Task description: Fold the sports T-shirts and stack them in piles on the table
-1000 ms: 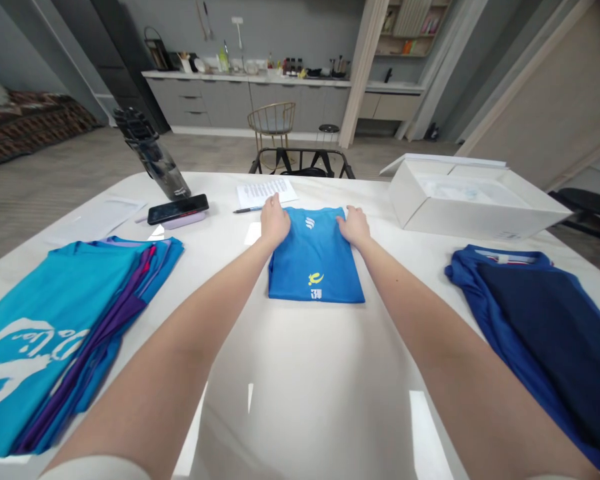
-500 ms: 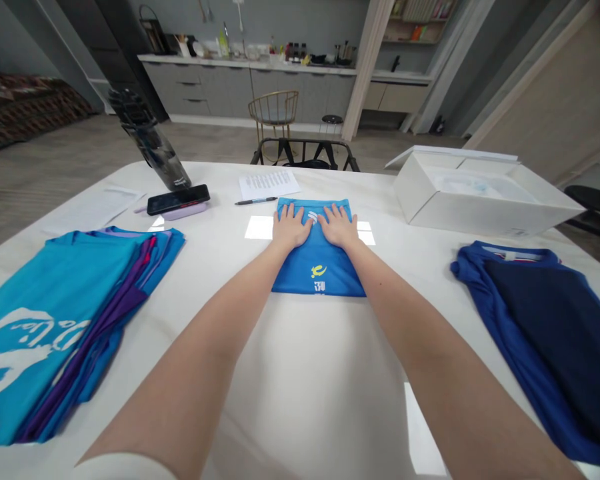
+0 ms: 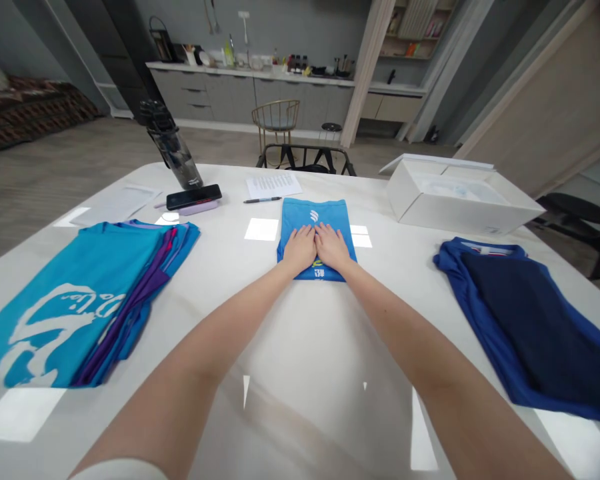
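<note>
A folded blue shirt with a small white logo near its top lies in the middle of the white table. Both palms rest flat on its lower half, side by side, fingertips almost meeting. My left hand covers the left part with fingers extended; my right hand covers the right part, also with fingers extended. A yellow mark and white print show partly between and below them. On the left lies a stack of turquoise, purple and blue shirts; on the right, a stack of navy and blue shirts.
A white open box stands at the back right. Behind the left stack are a phone, a dark clear bottle and papers. A pen and a printed sheet lie beyond the folded shirt. A chair stands past the table.
Both hands have slid down the folded shirt toward me and closer together, uncovering the white logo. The camera view has shifted slightly.
</note>
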{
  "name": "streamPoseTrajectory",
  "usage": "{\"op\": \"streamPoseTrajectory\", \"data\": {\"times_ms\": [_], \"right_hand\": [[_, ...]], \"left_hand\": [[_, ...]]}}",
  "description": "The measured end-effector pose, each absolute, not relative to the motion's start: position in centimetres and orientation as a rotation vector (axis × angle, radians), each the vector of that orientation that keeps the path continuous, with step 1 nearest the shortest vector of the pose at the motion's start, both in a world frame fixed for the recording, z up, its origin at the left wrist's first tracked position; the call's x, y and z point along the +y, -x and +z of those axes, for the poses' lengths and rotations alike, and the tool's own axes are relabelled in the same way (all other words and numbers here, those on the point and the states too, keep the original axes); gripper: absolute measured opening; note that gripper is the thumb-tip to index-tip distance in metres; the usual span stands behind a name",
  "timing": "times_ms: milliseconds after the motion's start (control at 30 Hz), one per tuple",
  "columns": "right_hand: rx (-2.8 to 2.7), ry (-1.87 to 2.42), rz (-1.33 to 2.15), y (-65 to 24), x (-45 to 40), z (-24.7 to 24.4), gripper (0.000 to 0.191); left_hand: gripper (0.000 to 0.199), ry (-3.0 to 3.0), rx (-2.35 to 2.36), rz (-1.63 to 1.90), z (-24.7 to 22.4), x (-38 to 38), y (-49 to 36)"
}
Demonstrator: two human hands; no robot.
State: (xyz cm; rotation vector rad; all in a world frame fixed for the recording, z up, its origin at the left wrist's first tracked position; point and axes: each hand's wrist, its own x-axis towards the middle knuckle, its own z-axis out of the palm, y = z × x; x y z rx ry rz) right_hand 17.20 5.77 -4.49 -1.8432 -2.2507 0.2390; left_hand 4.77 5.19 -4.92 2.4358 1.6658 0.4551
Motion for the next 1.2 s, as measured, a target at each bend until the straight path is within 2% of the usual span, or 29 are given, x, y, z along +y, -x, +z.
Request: {"op": "streamPoseTrajectory", "data": {"times_ms": [233,400,600,900,967,1100,1200], "right_hand": [[-2.233,1.974,0.155,-21.3,2.6,-5.2,0.06],[-2.294,1.894,-0.017,-20.4,0.7,-4.5,0.057],[-2.268,1.945,0.152,-17.6,-2.9,-4.7,0.058],[-2.232,2.089,0.277,-21.3,-7.1,-4.4,0.07],[-2.235,2.077,0.262,-22.2,-8.3,-4.5,0.068],[-2.218,1.966,0.177,-23.8,-10.4,-4.1,0.052],[-2.178,1.96,0.125,-24.3,-11.0,-3.1,0.047]], "left_hand": [[0.058,-2.554,1.627,0.307,-4.6,2.8,-1.1],[0.053,-2.653,1.7,0.391,-3.2,0.3,-2.6],[0.055,-2.442,1.74,0.37,-4.6,-2.8,-4.2],[0.071,-2.409,1.646,0.208,-4.7,-5.2,0.0],[0.07,-2.403,1.638,0.187,-4.5,-6.0,0.9],[0.053,-2.462,1.607,0.207,-4.0,-7.6,2.7],[0.054,-2.509,1.658,0.222,-3.1,-8.3,3.2]]}}
